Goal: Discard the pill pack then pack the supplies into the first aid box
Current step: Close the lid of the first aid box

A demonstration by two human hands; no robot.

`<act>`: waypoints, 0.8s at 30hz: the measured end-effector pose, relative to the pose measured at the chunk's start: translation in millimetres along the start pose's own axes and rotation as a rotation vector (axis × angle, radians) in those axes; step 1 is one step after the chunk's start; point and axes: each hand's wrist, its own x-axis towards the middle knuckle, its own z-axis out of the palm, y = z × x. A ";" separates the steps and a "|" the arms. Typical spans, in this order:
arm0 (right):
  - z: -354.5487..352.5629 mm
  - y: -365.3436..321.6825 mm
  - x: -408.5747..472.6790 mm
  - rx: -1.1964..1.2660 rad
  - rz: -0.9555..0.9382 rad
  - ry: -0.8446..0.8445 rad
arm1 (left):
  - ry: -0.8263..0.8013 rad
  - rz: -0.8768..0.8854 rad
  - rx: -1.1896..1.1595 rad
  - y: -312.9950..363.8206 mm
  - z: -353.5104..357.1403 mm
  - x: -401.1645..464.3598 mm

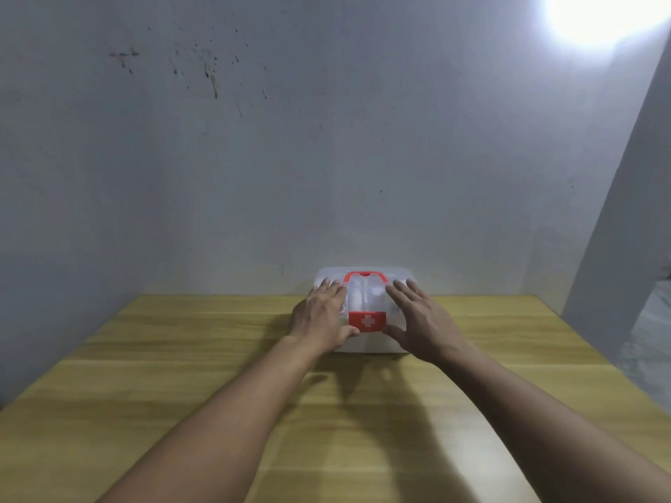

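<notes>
A translucent white first aid box (366, 301) with a red handle and a red latch bearing a white cross stands at the far middle of the wooden table (181, 375), against the wall. Its lid is down. My left hand (321, 315) lies flat on the lid's left side, thumb by the red latch. My right hand (417, 317) lies flat on the lid's right side, fingers spread, thumb at the front wall. Pale shapes show faintly through the lid. No pill pack or loose supplies are in sight.
A stained grey wall (290, 157) rises right behind the box. A second wall (624, 230) angles in at the right, with floor beyond the table's right edge. A bright lamp (602, 12) glares at top right.
</notes>
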 end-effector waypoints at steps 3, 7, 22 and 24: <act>2.5 0.1 -2.2 -0.004 -0.011 0.059 | 0.036 -0.011 0.027 1.6 1.4 2.8; 3.2 0.4 -3.2 -0.007 -0.021 0.081 | 0.053 -0.006 0.060 0.4 3.3 3.6; 3.7 -1.6 -0.8 -0.028 -0.003 0.086 | 0.094 -0.008 0.081 -0.8 8.0 5.9; 4.0 -1.4 -0.6 -0.029 -0.005 0.085 | 0.099 -0.009 0.076 -0.9 8.5 5.9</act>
